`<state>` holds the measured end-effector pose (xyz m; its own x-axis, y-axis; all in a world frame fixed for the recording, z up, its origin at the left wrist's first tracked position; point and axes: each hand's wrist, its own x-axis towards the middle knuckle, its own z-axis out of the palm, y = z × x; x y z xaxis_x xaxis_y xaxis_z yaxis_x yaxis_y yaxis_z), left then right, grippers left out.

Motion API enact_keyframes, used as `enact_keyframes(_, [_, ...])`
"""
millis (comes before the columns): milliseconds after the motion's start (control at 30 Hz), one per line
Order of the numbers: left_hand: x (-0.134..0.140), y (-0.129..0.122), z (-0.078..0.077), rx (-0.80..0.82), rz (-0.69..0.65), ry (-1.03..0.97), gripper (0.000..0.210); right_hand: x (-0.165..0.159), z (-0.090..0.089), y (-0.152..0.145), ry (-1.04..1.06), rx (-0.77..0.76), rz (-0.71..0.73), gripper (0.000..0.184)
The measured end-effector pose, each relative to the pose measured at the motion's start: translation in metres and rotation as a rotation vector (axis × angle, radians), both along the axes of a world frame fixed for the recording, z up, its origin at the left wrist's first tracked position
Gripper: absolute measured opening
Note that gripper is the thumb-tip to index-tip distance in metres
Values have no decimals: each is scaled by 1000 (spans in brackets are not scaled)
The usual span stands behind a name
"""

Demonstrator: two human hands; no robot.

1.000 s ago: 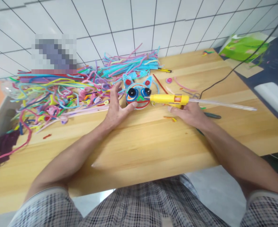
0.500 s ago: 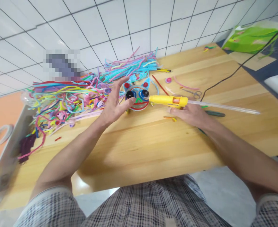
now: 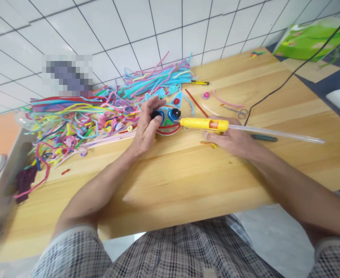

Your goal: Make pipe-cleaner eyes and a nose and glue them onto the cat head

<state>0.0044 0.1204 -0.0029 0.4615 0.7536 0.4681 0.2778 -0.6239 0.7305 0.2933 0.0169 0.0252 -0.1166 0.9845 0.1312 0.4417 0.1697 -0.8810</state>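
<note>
A round animal face made of pipe cleaners [image 3: 167, 122], with black eyes, a red lower curve and a blue ear with a red centre, sits at the middle of the table. My left hand [image 3: 146, 127] is curled round its left side, thumb near one eye, covering the left ear. In my right hand [image 3: 230, 135] is a yellow hot glue gun [image 3: 201, 123], its nozzle at the face's right edge. A long clear glue stick [image 3: 279, 132] sticks out of the gun's back.
Heaped pipe cleaners [image 3: 85, 123] cover the table's left, with a blue bundle [image 3: 158, 81] by the tiled wall. Small scissors [image 3: 241, 113], a pink disc [image 3: 206, 95] and a dark green tool [image 3: 264, 138] lie right. A black cord [image 3: 291, 79] runs across the right side.
My left hand has moved in from the spread pose and closed round the face's left side, now hiding its left ear. The glue gun stays close to the face's right edge.
</note>
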Motion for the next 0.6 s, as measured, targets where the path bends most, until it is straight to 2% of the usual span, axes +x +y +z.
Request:
enact_keyframes(200, [3, -2, -1, -32, 19, 33, 74, 2, -4, 0, -25, 4, 4, 23])
enact_keyframes(333, [7, -3, -2, -27, 25, 38, 80, 0, -3, -1, -3, -14, 16, 23])
enact_keyframes(600, [5, -3, -4, -14, 27, 45, 74, -2, -2, -2, -28, -10, 19, 22])
